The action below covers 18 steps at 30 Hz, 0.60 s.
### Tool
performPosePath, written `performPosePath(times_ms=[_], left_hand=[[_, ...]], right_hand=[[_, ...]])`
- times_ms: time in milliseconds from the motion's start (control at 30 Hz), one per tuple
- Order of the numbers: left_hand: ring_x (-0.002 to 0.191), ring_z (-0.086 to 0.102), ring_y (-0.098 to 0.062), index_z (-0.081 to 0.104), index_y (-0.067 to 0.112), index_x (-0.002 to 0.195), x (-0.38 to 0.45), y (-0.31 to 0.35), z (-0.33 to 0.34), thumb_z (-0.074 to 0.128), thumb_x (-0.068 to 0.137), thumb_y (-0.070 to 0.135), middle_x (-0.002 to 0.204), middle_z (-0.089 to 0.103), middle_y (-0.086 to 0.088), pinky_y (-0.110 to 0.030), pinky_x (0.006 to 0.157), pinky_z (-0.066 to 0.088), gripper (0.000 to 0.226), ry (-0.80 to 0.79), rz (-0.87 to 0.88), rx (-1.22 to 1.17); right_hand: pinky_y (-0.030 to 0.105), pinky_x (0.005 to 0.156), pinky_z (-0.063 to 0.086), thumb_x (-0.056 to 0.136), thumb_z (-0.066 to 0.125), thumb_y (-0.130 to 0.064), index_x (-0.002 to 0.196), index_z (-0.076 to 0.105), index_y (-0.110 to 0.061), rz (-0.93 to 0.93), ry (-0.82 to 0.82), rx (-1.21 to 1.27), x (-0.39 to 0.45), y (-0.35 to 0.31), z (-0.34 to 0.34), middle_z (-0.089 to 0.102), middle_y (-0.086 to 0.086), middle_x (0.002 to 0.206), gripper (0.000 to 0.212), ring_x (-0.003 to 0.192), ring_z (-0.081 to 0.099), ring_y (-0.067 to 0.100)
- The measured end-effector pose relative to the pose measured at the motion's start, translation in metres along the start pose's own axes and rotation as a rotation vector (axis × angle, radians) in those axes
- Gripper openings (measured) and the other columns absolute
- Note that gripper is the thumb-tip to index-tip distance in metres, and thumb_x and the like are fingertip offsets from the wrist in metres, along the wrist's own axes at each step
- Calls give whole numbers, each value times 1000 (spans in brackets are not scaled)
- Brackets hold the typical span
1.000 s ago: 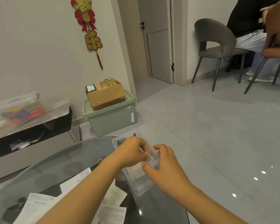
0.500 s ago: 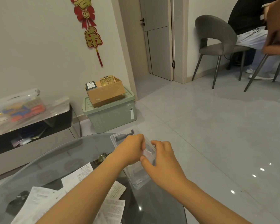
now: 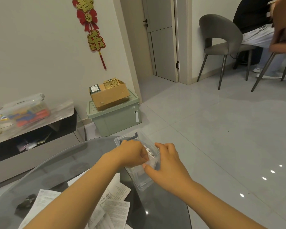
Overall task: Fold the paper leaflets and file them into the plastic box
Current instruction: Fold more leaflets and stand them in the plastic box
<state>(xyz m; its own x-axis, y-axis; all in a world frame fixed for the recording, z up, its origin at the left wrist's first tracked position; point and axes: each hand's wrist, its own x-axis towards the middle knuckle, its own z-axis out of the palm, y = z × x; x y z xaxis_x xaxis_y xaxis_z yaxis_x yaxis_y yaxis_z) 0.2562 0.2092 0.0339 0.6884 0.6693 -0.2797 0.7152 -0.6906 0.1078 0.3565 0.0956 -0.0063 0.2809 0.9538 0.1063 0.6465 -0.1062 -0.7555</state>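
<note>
Nearest the camera, at 6 to 7 o'clock: a loose spread of white printed paper leaflets (image 3: 117, 210) lying flat and overlapping on the round dark smoked-glass table (image 3: 45, 171). I note a small black object (image 3: 26, 201) on the glass at about 8 o'clock; too blurred for me to identify.

Both forearms reach in from the bottom edge and meet just below frame centre over the small clear rectangular plastic box (image 3: 139, 179), which sits on the table's far right edge, long axis running from roughly 5 to 11 o'clock. A dark grey clip shows at its far end.

Left hand (image 3: 130, 153): fingers curled down into the box at its left wall, pinching a folded white leaflet (image 3: 149, 153) that stands on edge inside the box. Right hand (image 3: 166, 162): fingers curled over the box's right wall, thumb tip pressed against the same folded leaflet. The two hands are almost touching. How many leaflets are in the box I cannot tell; the hands cover most of it.

Beyond, at 11 o'clock: a pale green lidded storage bin (image 3: 116, 116) on the grey tiled floor, an open brown cardboard carton (image 3: 110, 96) on top. At 9 o'clock: a low cabinet (image 3: 33, 129) carrying a clear tub of coloured items (image 3: 26, 111). At 12 o'clock on the wall, a red-and-gold hanging ornament (image 3: 91, 28). At 1 to 2 o'clock, a grey upholstered chair (image 3: 221, 45) with a seated person (image 3: 256, 30) behind it.
</note>
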Motion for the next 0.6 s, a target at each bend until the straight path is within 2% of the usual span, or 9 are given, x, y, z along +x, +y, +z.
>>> performPosePath(times_ms=[133,267,467,600], left_hand=[[97,61,-14,74,21,96,-5,-6,-5,58,89,27,98,72,7,-37,98,42,18,51,-15,8],[97,61,-13,72,27,94,-10,-10,-7,54,92,30,97,71,10,-36,102,35,18,175,-35,30],[96,59,-10,71,29,96,-27,-11,-10,49,95,28,96,70,12,-30,98,21,22,293,-63,49],[100,58,-9,69,29,100,-53,-9,-9,49,96,29,103,69,14,-31,105,15,21,429,-93,2]], right_hand=[[29,98,44,83,59,-45,145,18,-22,-11,30,-7,0,-4,2,21,-4,137,78,127,32,14],[28,102,41,83,59,-46,145,18,-23,-42,46,-36,-1,-6,5,21,-4,137,77,127,29,14],[28,108,28,82,60,-45,143,21,-26,-103,78,-107,-6,-9,4,19,-6,136,75,127,21,14],[27,108,20,82,59,-42,141,27,-28,-177,108,-174,-14,-18,4,22,-6,135,68,127,19,14]])
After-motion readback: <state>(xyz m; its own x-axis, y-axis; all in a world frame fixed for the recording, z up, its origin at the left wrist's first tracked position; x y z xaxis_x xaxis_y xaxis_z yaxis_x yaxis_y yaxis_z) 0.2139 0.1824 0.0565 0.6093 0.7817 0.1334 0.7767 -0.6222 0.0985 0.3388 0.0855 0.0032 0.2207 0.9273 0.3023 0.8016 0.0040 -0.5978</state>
